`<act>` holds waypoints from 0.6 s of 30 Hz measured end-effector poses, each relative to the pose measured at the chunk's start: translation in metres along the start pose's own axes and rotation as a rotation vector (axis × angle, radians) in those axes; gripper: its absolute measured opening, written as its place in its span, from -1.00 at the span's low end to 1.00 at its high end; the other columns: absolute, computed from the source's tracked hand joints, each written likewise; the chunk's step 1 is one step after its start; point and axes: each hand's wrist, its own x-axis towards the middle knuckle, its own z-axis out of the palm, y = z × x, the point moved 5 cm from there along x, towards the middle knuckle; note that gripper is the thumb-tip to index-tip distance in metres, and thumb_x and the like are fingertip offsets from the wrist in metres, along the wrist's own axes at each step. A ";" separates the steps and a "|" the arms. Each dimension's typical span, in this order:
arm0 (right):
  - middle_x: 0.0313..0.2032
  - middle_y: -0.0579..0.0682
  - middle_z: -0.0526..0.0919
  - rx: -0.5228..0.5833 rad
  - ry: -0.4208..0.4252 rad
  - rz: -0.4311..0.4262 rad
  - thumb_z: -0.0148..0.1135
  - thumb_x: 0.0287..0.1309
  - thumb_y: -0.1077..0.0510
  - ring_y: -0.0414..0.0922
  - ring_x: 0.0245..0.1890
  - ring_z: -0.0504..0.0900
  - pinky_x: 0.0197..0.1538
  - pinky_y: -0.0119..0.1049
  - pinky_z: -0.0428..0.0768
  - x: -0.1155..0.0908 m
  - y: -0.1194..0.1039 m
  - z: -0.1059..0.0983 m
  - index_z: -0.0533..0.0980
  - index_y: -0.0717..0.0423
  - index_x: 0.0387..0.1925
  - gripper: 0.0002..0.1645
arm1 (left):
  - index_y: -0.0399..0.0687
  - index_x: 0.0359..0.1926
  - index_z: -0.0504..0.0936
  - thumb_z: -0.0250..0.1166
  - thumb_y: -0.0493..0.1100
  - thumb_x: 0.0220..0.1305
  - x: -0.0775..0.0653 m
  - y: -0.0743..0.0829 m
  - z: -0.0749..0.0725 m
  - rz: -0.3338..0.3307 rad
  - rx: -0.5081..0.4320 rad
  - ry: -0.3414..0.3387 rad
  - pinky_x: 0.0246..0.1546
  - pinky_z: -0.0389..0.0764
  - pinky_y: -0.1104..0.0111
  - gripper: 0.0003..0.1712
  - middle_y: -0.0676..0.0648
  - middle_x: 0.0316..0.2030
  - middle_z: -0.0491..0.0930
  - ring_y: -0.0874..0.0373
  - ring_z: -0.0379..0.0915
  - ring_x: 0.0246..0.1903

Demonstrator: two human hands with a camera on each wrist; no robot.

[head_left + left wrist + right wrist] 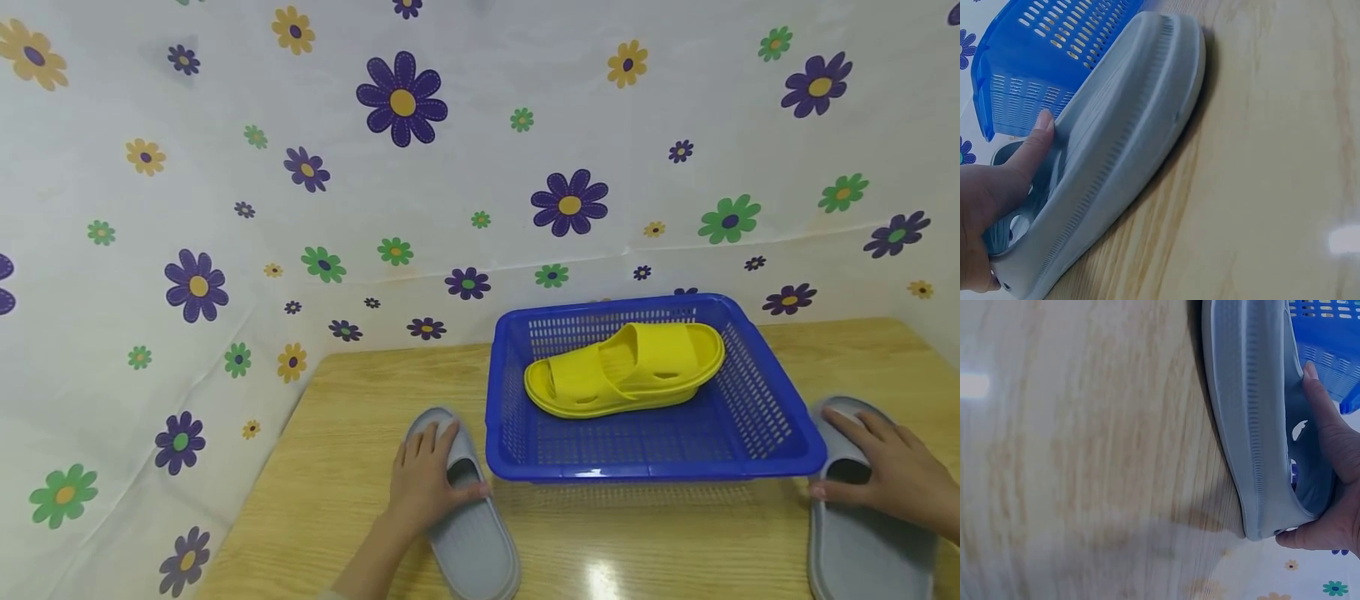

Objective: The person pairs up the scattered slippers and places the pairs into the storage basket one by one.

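Note:
On the left of the wooden table, my left hand [423,475] grips a grey slipper [476,542] by its strap, fingers across the top and thumb at the foot opening. The left wrist view shows the thumb hooked at this opening and the slipper's ribbed side [1116,144]. Over at the right, a second grey slipper [870,558] is held by its strap in my right hand [892,467]; in the right wrist view the thumb reaches into the opening and a fingertip lies at the toe end of the slipper [1247,412]. Both soles are close over the tabletop.
Between the hands stands a blue plastic basket [652,471] with slotted walls. Inside it lie yellow slippers [622,375], one overlapping the other. Flower-patterned white sheeting [465,167] hangs behind and at the left of the wooden table [322,467].

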 end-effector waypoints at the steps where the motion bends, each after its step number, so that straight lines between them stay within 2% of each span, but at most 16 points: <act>1: 0.02 0.55 0.23 -0.005 0.000 0.003 0.43 -0.35 -0.41 0.54 0.04 0.19 0.05 0.49 0.17 0.000 0.000 0.000 0.09 0.36 0.31 0.37 | -0.03 0.35 0.29 0.36 0.51 -0.29 -0.001 0.000 0.000 -0.003 -0.002 0.003 0.24 0.17 -0.18 0.21 -0.30 0.27 0.30 -0.25 0.19 0.24; 9: 0.05 0.64 0.16 -0.036 -0.029 0.050 0.37 -0.31 -0.46 0.59 0.03 0.15 0.05 0.49 0.16 -0.004 -0.002 0.001 0.09 0.41 0.30 0.38 | -0.06 0.34 0.30 0.37 0.49 -0.30 -0.007 0.005 -0.004 -0.014 -0.007 0.027 0.21 0.20 -0.20 0.21 -0.33 0.25 0.31 -0.27 0.22 0.22; 18: 0.06 0.67 0.14 -0.019 0.000 0.070 0.37 -0.29 -0.46 0.63 0.03 0.13 0.08 0.50 0.08 -0.007 -0.003 0.001 0.02 0.40 0.33 0.41 | -0.05 0.34 0.30 0.33 0.53 -0.29 -0.011 0.005 -0.003 -0.060 0.013 0.022 0.20 0.21 -0.19 0.22 -0.31 0.25 0.32 -0.25 0.22 0.23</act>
